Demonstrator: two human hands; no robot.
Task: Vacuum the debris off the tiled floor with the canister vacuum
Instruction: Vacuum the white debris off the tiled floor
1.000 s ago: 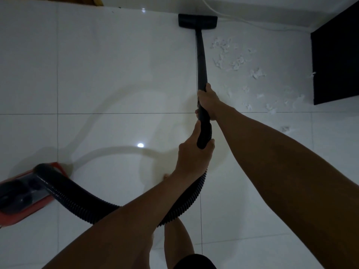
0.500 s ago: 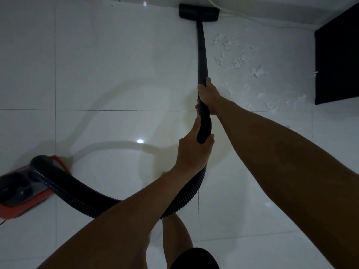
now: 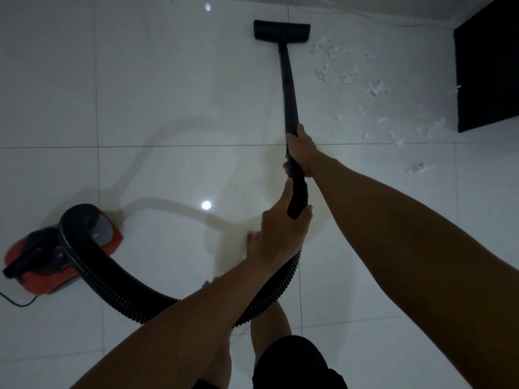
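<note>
The right hand (image 3: pixel 301 148) is wrapped fully around the black wand (image 3: pixel 289 91), fingers closed on it above the handle. Just behind it on the same wand, the left hand (image 3: pixel 280 231) is clenched around the handle end, where the ribbed hose (image 3: pixel 118 293) joins. From the wand's far end the flat floor head (image 3: pixel 281 30) sits on the white tiled floor (image 3: pixel 168 94), near the wall. To the right of the wand, well apart from the floor head, white paper-like debris (image 3: pixel 348 77) lies scattered in clumps, reaching toward a dark cabinet (image 3: pixel 488 66). To the left of the wand and nearer the person, the hose curves down to the red canister vacuum (image 3: pixel 59 256), with a thin cord (image 3: pixel 16 303) trailing beside it. 2 bright light reflections show on the tiles left of the wand.
</note>
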